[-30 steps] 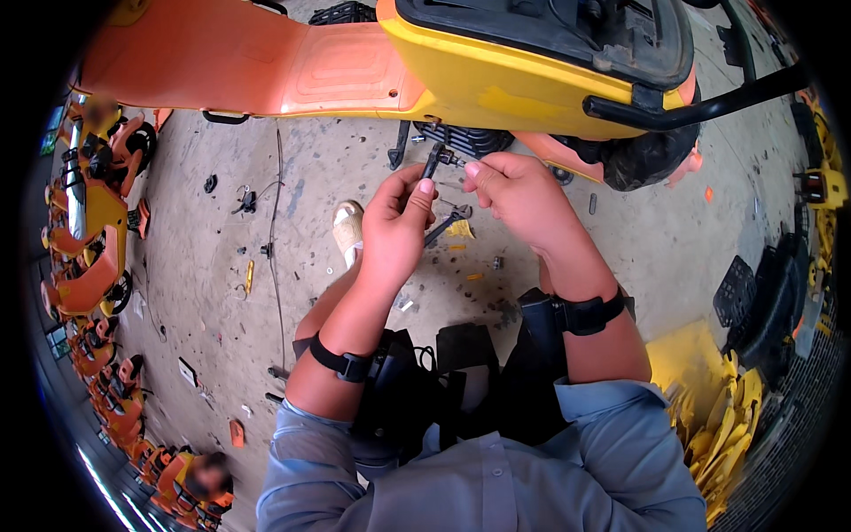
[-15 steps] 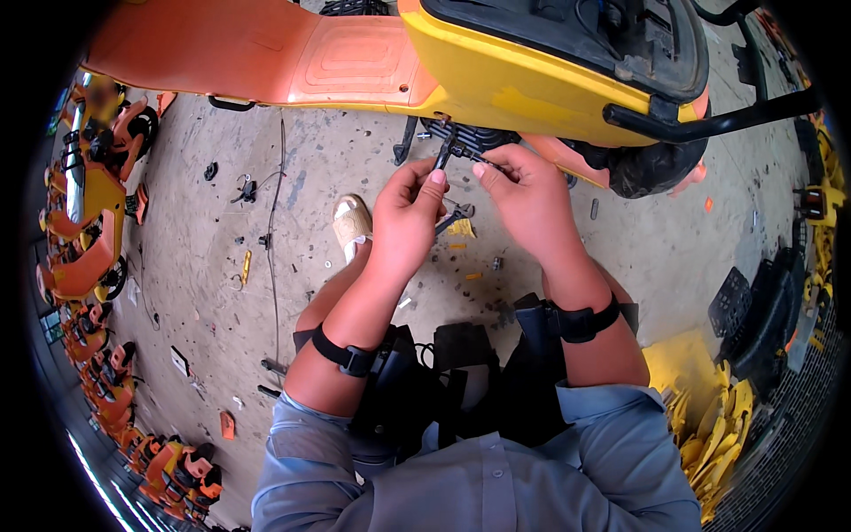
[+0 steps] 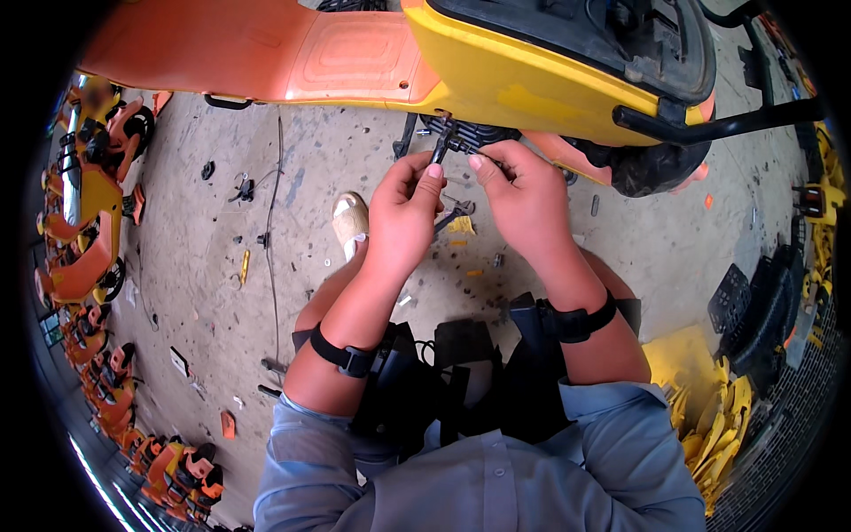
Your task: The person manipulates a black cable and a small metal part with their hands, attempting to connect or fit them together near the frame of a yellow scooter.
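Note:
My left hand [image 3: 408, 202] is closed, its thumb and fingers pinching the lower end of a small black T-shaped fitting [image 3: 448, 142]. My right hand [image 3: 523, 188] is closed too, pinching the thin side arm that sticks out of the same fitting on the right. I cannot make out the fitting's exact kind. Both hands are just below the yellow body [image 3: 523, 84] of a scooter with an orange seat [image 3: 204, 49]. The fitting's upper end is close to the scooter's lower edge; whether it is attached there does not show.
Beneath my hands, a wrench [image 3: 454, 214] lies on the concrete floor beside a yellow scrap [image 3: 463, 224]. A long dark cable [image 3: 277, 213] runs along the left. Parked scooters [image 3: 93, 239] line the far left. Yellow panels [image 3: 714, 430] are piled right; a black bar [image 3: 709, 129] juts out above them.
The view has shifted slightly. Both hands keep their grip on the fitting, which has tilted a little.

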The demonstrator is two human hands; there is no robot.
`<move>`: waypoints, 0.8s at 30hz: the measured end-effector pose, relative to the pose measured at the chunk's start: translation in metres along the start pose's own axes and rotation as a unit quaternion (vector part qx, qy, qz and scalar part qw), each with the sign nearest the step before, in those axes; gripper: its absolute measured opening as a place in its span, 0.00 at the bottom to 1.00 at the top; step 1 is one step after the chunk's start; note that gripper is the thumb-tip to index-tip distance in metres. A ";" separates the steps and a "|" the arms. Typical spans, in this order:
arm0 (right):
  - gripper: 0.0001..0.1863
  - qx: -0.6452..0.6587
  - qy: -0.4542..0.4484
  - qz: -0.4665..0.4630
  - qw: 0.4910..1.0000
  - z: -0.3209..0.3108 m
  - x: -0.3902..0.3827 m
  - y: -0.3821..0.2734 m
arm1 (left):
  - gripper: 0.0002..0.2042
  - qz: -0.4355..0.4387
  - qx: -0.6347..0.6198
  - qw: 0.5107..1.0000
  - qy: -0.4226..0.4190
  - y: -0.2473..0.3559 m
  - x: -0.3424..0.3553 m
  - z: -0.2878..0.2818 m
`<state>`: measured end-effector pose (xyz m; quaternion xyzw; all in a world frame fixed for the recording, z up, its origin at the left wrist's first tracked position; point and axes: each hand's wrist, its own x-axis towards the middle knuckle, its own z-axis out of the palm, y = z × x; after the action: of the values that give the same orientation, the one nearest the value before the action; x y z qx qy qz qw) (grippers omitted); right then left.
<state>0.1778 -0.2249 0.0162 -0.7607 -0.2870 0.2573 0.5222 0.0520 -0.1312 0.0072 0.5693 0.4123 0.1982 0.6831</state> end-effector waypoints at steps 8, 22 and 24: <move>0.11 0.205 -0.091 0.142 0.964 -0.014 0.008 -0.008 | 0.13 0.029 0.002 1.000 -0.009 0.003 -0.001 0.000; 0.13 0.395 -0.227 0.239 0.858 -0.024 0.007 -0.018 | 0.13 0.179 0.070 0.981 -0.029 0.004 0.010 -0.022; 0.11 0.230 -0.152 0.152 0.949 -0.013 0.005 -0.021 | 0.13 0.150 0.077 0.985 -0.017 0.004 0.008 -0.019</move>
<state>0.1862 -0.2240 0.0394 -0.6068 -0.1770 0.5049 0.5878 0.0430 -0.1125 0.0083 0.6791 0.3247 0.2564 0.6063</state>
